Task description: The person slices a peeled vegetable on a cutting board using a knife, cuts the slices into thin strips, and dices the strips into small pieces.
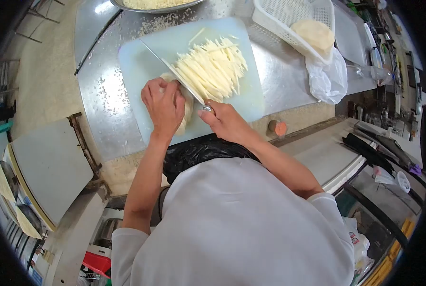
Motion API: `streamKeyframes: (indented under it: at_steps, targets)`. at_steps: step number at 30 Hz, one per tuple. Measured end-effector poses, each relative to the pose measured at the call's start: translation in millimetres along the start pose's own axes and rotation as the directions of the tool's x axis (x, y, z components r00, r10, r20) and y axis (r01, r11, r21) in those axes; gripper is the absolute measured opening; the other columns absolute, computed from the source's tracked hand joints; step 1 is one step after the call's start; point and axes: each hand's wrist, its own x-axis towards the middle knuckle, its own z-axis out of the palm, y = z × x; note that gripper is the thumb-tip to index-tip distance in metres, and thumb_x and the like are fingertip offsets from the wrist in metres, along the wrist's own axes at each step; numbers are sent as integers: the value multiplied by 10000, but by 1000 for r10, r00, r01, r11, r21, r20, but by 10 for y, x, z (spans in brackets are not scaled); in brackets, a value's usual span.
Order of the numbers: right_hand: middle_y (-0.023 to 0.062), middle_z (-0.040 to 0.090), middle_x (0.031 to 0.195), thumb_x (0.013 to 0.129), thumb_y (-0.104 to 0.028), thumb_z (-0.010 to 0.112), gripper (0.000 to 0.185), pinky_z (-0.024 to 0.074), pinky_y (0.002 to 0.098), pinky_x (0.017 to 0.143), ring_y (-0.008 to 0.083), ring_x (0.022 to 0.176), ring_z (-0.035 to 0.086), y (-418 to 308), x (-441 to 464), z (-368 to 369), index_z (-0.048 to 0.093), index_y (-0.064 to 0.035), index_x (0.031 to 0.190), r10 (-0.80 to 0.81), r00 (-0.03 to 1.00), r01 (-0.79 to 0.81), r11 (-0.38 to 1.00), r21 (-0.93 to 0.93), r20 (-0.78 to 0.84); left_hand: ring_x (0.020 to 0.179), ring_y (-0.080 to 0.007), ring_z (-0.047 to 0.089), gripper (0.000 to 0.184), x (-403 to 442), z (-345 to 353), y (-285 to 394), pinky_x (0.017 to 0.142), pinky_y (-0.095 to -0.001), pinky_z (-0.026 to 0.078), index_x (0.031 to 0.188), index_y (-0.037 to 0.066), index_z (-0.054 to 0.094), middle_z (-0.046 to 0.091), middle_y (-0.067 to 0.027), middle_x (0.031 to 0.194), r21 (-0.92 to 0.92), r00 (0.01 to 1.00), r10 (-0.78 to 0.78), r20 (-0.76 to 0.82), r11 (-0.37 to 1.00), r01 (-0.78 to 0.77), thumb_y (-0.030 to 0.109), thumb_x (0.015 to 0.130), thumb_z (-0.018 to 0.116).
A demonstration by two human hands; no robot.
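Note:
My right hand (222,119) is closed round the handle of a knife (174,72), whose long blade points up and left over the cutting board (248,95). Under the curled fingers of my left hand (164,105) lies a pale, peeled piece (189,112), held down against the board beside the blade. Part of that piece is hidden by the hand. On the blade's right side, a heap of pale yellow strips (215,66) spreads over the board's upper right.
The board rests on a metal table (98,95) scattered with small pale bits. A metal bowl (151,8) of chopped pieces stands at the top. At upper right are a white basket (275,21) with a round pale piece (313,34) and a plastic bag (328,78).

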Motion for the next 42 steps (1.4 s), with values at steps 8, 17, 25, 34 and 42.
streamKeyframes:
  at_steps: [8,17,25,34,42]
  targets:
    - [26,516,625,1082,-291,582,358,416,316,475,100,501,480,216,49,136,630,64,1094,-270,956,253,957,-140,-117,1118,-356,508,237,-4,-16,23,1009,-507,370,1053,75,696,544,-135,1105,-8,1000,-22,4,1000,22,97,818,677]
    - [287,630,729,1046,-266,590,373,495,501,677,429,673,635,-163,-77,20,590,99,970,-49,999,49,997,-60,-4,1144,-361,524,230,12,-5,6,1018,-511,377,1048,52,666,572,-137,1116,-14,1000,-23,-20,1000,23,65,819,667]
    - [235,596,687,1054,-262,584,344,478,468,657,370,642,592,-308,-194,-16,592,74,981,-18,1000,18,999,-36,17,1131,-362,534,248,26,19,-4,1020,-503,380,1058,41,653,583,-137,1118,-34,997,-58,-44,998,57,30,811,642]
    - [307,644,775,1049,-240,571,355,493,508,704,480,728,636,-486,-260,-67,606,114,1040,45,997,-43,999,-30,62,1132,-357,536,258,33,12,23,1020,-506,383,1073,32,643,592,-129,1120,-50,995,-57,-78,997,53,6,817,625]
    - [312,672,819,1047,-281,586,439,518,491,728,475,769,665,15,64,169,624,137,1176,-128,987,118,988,-100,-98,1142,-379,495,327,-79,-65,38,1020,-515,378,1138,39,678,533,-167,1130,-32,997,-32,-72,999,30,-12,818,629]
